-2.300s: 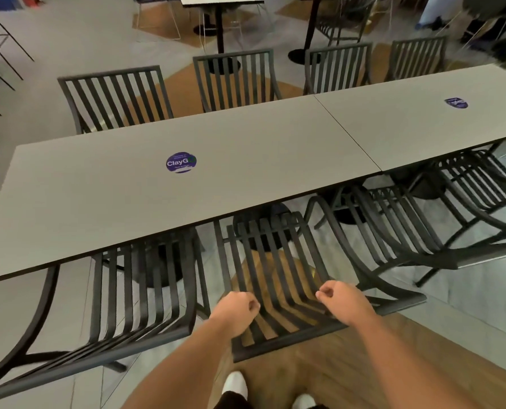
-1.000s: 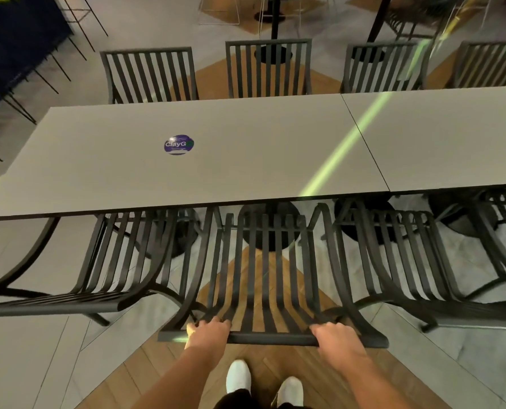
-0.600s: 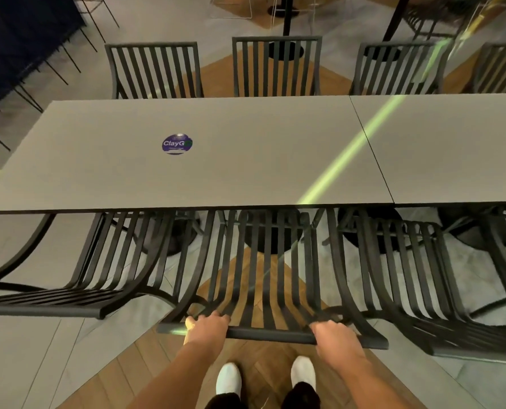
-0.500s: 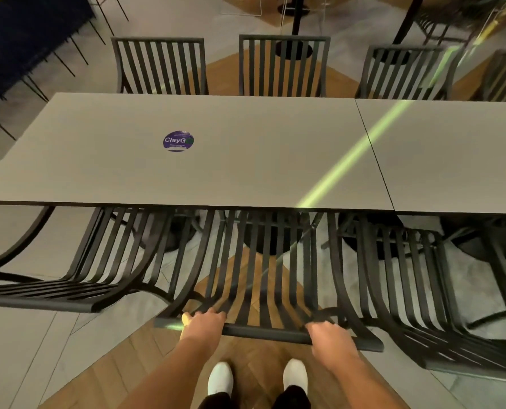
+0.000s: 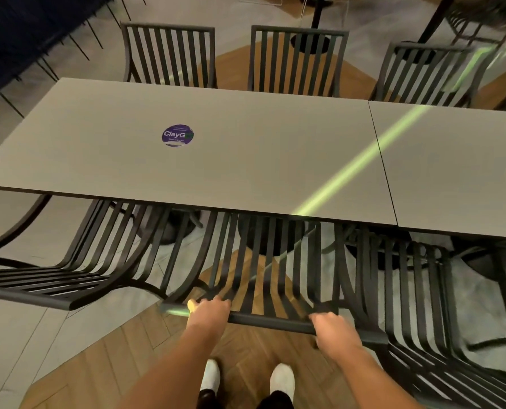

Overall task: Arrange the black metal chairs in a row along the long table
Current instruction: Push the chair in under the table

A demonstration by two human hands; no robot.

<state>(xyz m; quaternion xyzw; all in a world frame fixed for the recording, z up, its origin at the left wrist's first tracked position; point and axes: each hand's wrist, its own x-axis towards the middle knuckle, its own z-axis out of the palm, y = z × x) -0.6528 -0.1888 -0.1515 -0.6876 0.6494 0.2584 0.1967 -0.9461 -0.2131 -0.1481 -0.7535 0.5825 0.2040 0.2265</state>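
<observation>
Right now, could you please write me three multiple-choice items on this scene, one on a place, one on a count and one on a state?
1. Where on the long table is the round purple sticker?
A. on the left tabletop
B. on the right tabletop
C. across the seam between the two tops

2. How many chair backs show along the far side of the table?
A. one
B. three
C. six

3. What are the hands doing with the middle chair on the near side?
A. hovering above it
B. both gripping its top rail
C. one gripping, one hanging free

Answers:
1 A, since the sticker lies well left of the seam.
2 B, as three slatted backs rise behind the far edge.
3 B, because the left hand and right hand each curl over the rail.
</observation>
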